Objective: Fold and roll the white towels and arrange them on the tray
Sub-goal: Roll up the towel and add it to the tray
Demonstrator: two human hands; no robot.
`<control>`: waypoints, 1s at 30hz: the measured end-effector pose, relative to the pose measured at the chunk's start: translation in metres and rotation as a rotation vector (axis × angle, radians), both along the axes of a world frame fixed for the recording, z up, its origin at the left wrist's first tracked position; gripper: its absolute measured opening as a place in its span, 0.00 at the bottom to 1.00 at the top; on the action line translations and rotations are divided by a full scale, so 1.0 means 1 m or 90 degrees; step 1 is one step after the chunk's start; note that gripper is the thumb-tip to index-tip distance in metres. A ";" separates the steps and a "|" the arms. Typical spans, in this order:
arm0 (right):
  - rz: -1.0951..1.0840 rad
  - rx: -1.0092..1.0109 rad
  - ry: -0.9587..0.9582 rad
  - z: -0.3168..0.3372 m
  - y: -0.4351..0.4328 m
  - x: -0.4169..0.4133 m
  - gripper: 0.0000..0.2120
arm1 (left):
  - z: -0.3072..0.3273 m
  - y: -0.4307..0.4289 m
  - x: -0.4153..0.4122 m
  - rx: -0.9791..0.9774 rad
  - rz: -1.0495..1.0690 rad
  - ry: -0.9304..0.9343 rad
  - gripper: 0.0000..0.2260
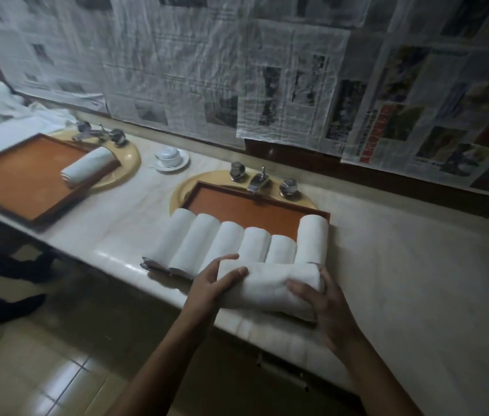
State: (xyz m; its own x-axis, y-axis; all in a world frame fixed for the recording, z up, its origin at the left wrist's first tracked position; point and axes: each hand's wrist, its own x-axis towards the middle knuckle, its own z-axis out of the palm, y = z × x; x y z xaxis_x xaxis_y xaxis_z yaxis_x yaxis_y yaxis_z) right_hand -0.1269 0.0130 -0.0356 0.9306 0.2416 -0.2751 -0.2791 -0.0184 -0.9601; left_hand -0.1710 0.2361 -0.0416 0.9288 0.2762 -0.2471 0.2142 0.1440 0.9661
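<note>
Well along: six rolls (228,241) lined up in the tray (246,205). Seventh towel (270,283) at the tray's near edge, gripped by left hand (213,283) at one end and right hand (330,304) at the other; probably just placing left. Under the tray, pale marble counter (402,280); behind the tray, newspapered wall (207,70); left of the tray, second tray (18,178) with one roll.

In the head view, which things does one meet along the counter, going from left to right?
Brown wooden tray, single rolled white towel, white cup on saucer, second brown wooden tray holding six rolled white towels.
</note>
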 end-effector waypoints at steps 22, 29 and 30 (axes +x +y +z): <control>0.048 -0.304 0.016 -0.036 0.200 0.261 0.23 | -0.003 0.189 0.246 0.087 0.004 0.143 0.12; 0.189 -0.419 0.132 -0.058 0.229 0.301 0.26 | -0.045 0.232 0.298 0.345 -0.164 0.298 0.19; 0.216 -0.444 0.131 -0.060 0.233 0.302 0.26 | -0.047 0.234 0.301 0.373 -0.188 0.323 0.23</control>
